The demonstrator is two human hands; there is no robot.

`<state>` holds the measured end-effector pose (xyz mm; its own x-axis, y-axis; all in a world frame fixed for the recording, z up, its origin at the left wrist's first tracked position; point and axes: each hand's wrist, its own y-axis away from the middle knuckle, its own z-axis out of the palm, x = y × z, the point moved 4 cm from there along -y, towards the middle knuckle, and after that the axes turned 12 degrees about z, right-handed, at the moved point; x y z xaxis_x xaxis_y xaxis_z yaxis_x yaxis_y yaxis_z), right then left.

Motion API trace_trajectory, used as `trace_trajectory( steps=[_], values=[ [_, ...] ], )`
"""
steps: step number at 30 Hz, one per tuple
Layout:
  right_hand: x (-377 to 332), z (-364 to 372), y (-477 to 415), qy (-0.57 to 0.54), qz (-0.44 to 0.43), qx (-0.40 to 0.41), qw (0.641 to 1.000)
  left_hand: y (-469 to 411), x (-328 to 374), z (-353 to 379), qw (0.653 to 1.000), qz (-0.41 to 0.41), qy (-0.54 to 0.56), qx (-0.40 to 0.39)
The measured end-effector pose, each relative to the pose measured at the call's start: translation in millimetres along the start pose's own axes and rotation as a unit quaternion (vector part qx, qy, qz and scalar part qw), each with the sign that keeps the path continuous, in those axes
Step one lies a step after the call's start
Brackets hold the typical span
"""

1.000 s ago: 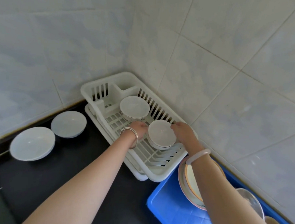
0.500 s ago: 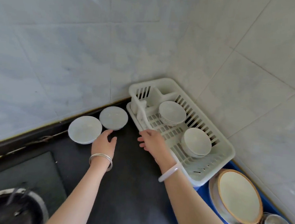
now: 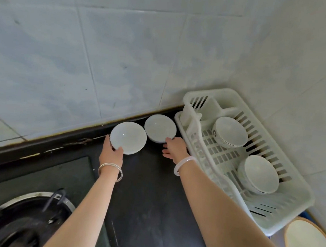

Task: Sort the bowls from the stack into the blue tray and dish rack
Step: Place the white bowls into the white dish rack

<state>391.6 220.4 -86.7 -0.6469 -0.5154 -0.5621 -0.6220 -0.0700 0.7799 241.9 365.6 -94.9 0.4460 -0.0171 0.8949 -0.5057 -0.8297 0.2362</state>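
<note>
We work on a black matte countertop [image 3: 149, 190] set into a tiled corner. Along its back edge are two white round ceramic bowls, upright and side by side: the left bowl [image 3: 128, 137] and the right bowl [image 3: 159, 128], rims almost touching. Just right of them, a white slatted plastic dish rack [image 3: 297, 194] stands on its white drip tray [image 3: 178, 118]. A dark glass hob [image 3: 37, 174] with a round metal-ringed burner [image 3: 19, 223] occupies the near left.

The left bowl [image 3: 128, 137] and right bowl [image 3: 160, 128] stand touching at the back edge of the counter [image 3: 152, 196]. The right bowl is just beside the dish rack [image 3: 298, 200], which fills the back right corner. The stove [image 3: 24, 219] blocks the near left. Between stove and rack lies bare counter, crossed by both forearms. Inside the rack, two bowls [image 3: 230, 133] [image 3: 258, 173] leave slotted floor bare between them.
</note>
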Motion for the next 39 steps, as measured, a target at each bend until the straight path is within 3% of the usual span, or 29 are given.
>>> trace_trajectory(
  steps=[6, 13, 21, 28, 33, 39],
  values=[
    [-5, -5, -1, -0.165, 0.009, 0.005, 0.986, -5, -10, 2, 0.996, -0.003, 0.084, 0.001],
    [-28, -16, 31, -0.093, -0.086, -0.02, 0.992, -10, -18, 3, 0.981, -0.022, 0.191, -0.013],
    [-39, 19, 47, 0.045, -0.114, -0.013, 0.992, -10, -14, -4, 0.918, -0.136, 0.371, 0.003],
    [-32, 43, 47, 0.138, -0.11, 0.021, 0.984, -14, -9, -9, 0.918, -0.163, 0.362, 0.004],
    [-31, 45, 45, 0.174, -0.108, 0.036, 0.978, -19, -8, -11, 0.939, -0.126, 0.321, -0.007],
    [-29, 42, 39, 0.182, -0.081, 0.011, 0.98, -24, -7, -11, 0.946, -0.119, 0.301, -0.019]
  ],
)
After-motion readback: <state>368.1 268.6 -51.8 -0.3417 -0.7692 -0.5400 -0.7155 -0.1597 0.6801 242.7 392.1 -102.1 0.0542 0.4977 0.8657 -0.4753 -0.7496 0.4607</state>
